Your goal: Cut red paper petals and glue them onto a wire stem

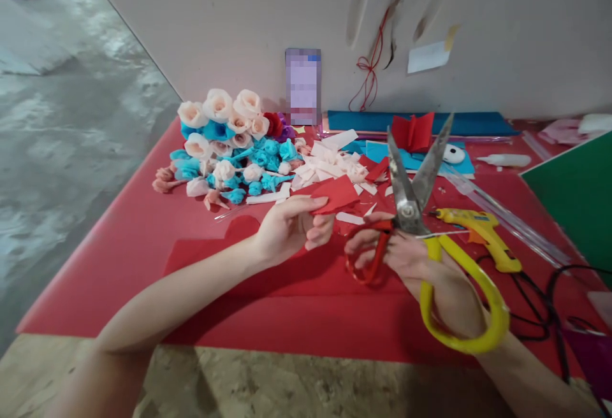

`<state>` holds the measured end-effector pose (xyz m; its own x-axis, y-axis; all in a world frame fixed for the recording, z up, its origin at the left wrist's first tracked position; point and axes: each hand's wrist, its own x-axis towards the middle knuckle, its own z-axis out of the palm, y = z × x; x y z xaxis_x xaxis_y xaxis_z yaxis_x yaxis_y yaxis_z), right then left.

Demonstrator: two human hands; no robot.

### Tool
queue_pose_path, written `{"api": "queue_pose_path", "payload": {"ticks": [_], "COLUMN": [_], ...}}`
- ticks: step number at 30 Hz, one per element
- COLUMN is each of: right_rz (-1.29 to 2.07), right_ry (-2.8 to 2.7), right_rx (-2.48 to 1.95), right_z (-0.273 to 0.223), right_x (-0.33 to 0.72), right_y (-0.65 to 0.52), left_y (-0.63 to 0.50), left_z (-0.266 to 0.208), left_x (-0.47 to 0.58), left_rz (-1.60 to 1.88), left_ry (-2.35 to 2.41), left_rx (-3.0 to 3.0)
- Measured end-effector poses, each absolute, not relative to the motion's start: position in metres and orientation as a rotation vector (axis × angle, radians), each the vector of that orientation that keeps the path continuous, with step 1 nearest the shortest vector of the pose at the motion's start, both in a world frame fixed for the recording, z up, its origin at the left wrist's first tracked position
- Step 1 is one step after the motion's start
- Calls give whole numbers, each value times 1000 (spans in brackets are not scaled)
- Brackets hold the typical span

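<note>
Between the thumb and fingers of my left hand (291,227) is a folded piece of red crepe paper (339,194), raised over the table. My right hand (406,255) has its fingers through the red handle loop of a large pair of scissors (410,204). The blades are spread apart and point away from me. The yellow handle loop hangs over my right wrist. Beneath both hands lies a wide red paper sheet (287,274). White paper scraps (329,166) are heaped just beyond my left hand.
Paper roses (220,106) in white, blue and pink pile up at the back left. A phone (303,86) leans on the wall. To the right lie a yellow glue gun (482,230) with a black cord, a small white bottle (507,160) and a green board (574,195).
</note>
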<state>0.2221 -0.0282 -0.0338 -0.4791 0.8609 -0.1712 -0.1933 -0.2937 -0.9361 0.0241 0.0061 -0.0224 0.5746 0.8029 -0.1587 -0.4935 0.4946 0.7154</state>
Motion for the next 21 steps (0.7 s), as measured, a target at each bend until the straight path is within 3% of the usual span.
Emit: {"api": "queue_pose_path", "payload": {"ticks": [10,21], "right_rz": [2120,1994], "right_ry": [-1222,-1177], "right_rx": [-857,-855], "right_z": [-12,-24], "right_x": [225,226], "right_y": [-54,-51], "left_y": [17,14], "left_z": [-21,-29], "left_x": [20,28], "left_rz": [1135,1236], "left_ry": [570,760], "left_rx": [594,515]}}
